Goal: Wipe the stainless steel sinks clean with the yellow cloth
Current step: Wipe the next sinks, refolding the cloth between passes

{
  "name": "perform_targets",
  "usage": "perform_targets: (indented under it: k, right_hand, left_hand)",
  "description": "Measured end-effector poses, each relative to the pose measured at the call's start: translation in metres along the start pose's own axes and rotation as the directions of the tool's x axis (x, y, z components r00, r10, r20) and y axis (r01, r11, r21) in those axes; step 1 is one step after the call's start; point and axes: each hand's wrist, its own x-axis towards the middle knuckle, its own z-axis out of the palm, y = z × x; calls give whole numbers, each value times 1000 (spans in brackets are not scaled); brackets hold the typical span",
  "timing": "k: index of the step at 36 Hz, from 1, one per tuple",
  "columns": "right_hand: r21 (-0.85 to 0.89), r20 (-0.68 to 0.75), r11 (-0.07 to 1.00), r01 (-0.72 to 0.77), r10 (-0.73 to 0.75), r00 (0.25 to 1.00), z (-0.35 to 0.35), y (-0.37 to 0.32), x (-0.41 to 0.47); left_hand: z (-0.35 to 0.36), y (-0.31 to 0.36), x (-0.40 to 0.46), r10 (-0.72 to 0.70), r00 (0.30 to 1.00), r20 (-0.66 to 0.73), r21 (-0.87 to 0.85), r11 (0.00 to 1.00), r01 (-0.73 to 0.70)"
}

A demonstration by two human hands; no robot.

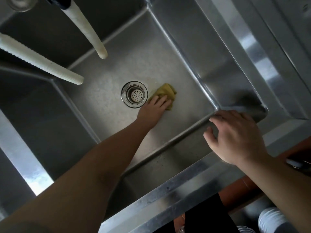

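On the sink (193, 52) floor just beside the drain (134, 94), my left hand (155, 105) is pressing flat-fingered on the yellow cloth (165, 91); my right hand (235, 137) is resting spread on the rim

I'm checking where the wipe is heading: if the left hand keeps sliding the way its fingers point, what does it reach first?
The left hand presses flat on the yellow cloth; beyond it lies bare sink floor, then probably the sink's far right wall.
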Motion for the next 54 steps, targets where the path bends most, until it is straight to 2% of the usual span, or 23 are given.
perform_targets:
  k: [5, 8, 13, 19, 21, 24, 27, 30, 35, 37, 43, 47, 49, 52, 54]
  right_hand:
    - [1, -2, 1000, 5, -5, 1000, 0, 0, 0]
    - [12, -17, 1000, 10, -10, 1000, -1, -1, 0]
    - [42, -82, 998, 46, -43, 996, 1, 0, -2]
    - [42, -102, 997, 62, -57, 993, 4, 3, -2]
    - [46, -118, 997, 69, -63, 991, 5, 3, -2]
    - [48, -128, 997, 63, -57, 990, 6, 4, -1]
    - [53, -152, 996, 66, -57, 987, 9, 4, 0]
    - [40, -171, 997, 60, -52, 984, 10, 4, 0]
    - [32, -143, 998, 57, -52, 988, 9, 4, 0]
    - [24, -117, 998, 57, -53, 992, 6, 3, 0]
    - [-5, -81, 997, 72, -72, 994, 0, 2, -3]
    - [-51, 8, 997, 58, -57, 998, -6, -1, -3]
    - [-57, 149, 997, 53, -44, 988, -10, -3, 2]
    - [7, 364, 995, 95, -91, 927, -16, -10, 24]
    - [112, 315, 978, 174, -201, 927, -18, -25, 40]
  left_hand:
    - [-11, -13, 32, -156, 985, 76, -96, 982, 163]
    - [-17, -14, 46, -299, 943, 143, -185, 928, 322]
    - [-20, -12, 43, -538, 806, 248, -338, 731, 593]
    - [-9, -19, 15, -658, 685, 314, -480, 512, 712]
    - [-3, -25, 4, -658, 688, 306, -469, 525, 710]
    - [0, -32, -6, -621, 730, 285, -452, 585, 673]
    - [-6, -39, -9, -646, 723, 247, -483, 565, 669]
    - [-16, -47, -11, -732, 653, 192, -598, 441, 670]
    - [-34, -55, -29, -840, 488, 237, -838, 77, 541]
    - [-41, -55, -40, -856, 444, 266, -884, -32, 467]
    - [-48, -52, -70, -825, 448, 345, -928, -227, 296]
    - [-56, -43, -84, -806, 469, 362, -928, -264, 261]
    - [-61, -40, -90, -802, 466, 373, -922, -266, 281]
    - [-73, -39, -100, -785, 483, 388, -915, -263, 307]
    - [-82, -38, -107, -765, 512, 391, -915, -264, 305]
